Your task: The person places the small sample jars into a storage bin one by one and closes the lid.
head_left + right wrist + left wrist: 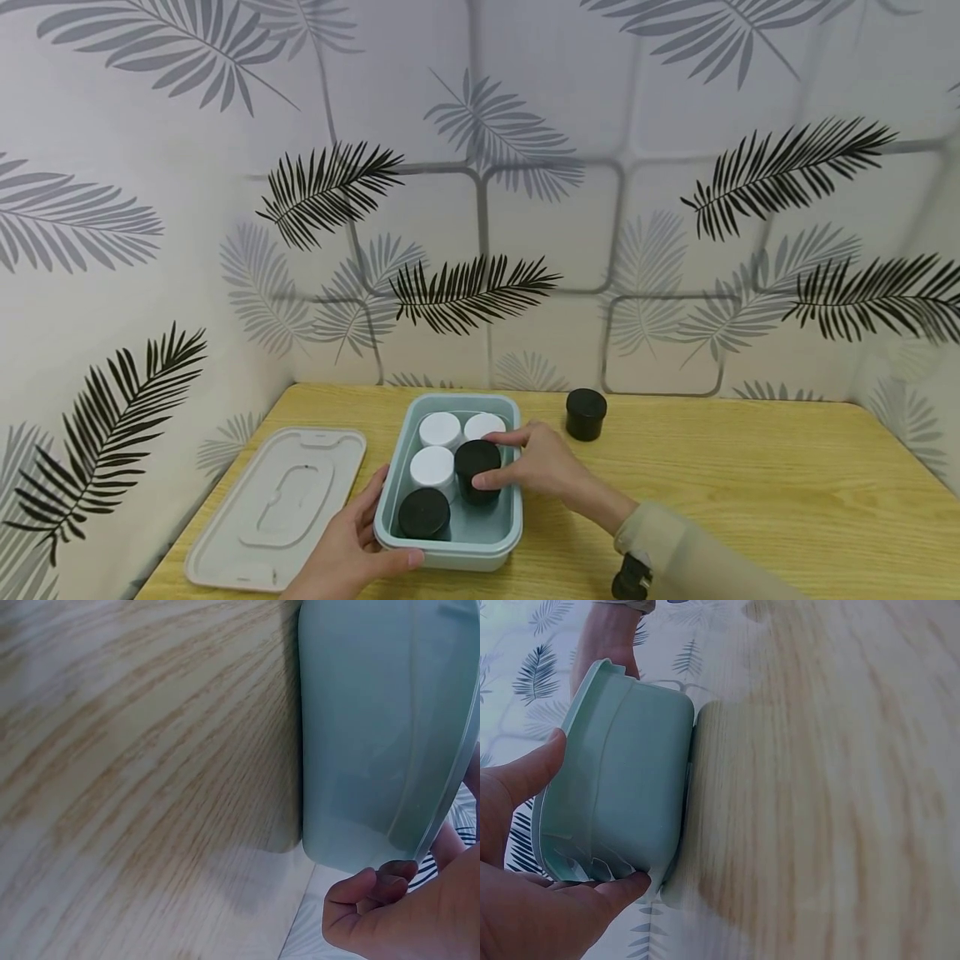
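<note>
In the head view we log a pale blue-green tub (468, 550) at bottom centre, standing on the wood-grain table (720, 492). The left hand (347, 540) grips its near left corner, thumb on the rim and fingers along the outer wall. The right hand (546, 462) reaches in over the right rim, pinching a black jar (478, 458) between thumb and fingers; we cannot tell whether its base touches the tub floor. Also inside we count three white-topped jars (432, 467), two at the far end and one left of the pinched jar, plus a second black jar (424, 512) at the near left. A third black jar (586, 414) stands on the table, right of centre. A flat pale lid (300, 500) lies lower left, beside the left hand.
</note>
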{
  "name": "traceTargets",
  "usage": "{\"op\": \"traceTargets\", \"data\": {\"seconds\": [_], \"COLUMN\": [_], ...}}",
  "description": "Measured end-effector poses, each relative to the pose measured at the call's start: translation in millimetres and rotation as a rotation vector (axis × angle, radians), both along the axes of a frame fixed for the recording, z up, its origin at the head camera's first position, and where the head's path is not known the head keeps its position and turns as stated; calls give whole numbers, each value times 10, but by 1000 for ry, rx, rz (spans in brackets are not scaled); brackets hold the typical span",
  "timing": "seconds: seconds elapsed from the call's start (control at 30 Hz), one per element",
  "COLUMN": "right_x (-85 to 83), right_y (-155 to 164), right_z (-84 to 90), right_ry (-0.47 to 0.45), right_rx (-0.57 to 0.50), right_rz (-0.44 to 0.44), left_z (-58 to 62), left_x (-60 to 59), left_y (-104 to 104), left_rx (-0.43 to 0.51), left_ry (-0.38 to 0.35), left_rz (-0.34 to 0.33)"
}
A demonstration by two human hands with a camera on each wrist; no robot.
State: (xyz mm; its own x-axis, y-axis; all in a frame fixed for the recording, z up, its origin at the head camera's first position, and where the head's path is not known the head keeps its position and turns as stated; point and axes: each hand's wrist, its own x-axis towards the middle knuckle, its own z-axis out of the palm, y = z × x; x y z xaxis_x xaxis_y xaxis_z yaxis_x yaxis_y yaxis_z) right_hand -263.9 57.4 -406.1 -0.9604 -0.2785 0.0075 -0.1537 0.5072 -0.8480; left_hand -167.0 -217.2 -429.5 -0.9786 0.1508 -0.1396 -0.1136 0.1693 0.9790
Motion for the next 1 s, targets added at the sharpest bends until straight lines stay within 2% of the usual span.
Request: {"op": "traceTargets", "data": {"seconds": [0.27, 0.37, 0.63, 0.8, 0.87, 1.0], "right_x": [-9, -18, -12, -17, -50, -225], "right_y": [16, 21, 43, 163, 257, 522], "right_z": [-2, -19, -9, 108, 173, 245], "right_ry": [24, 38, 50, 61, 77, 119], "right_rx": [35, 42, 21, 83, 111, 64], "right_rz": [25, 38, 35, 59, 79, 169], "left_z": [14, 9, -32, -77, -87, -51], "left_x": [4, -6, -17, -78, -91, -71], "left_y": [-5, 3, -14, -32, -40, -24], "left_rx": [31, 16, 15, -69, -93, -84], "left_ry": [13, 8, 33, 17, 9, -15], "left_rz": [-27, -20, -39, -30, -26, 6]}}
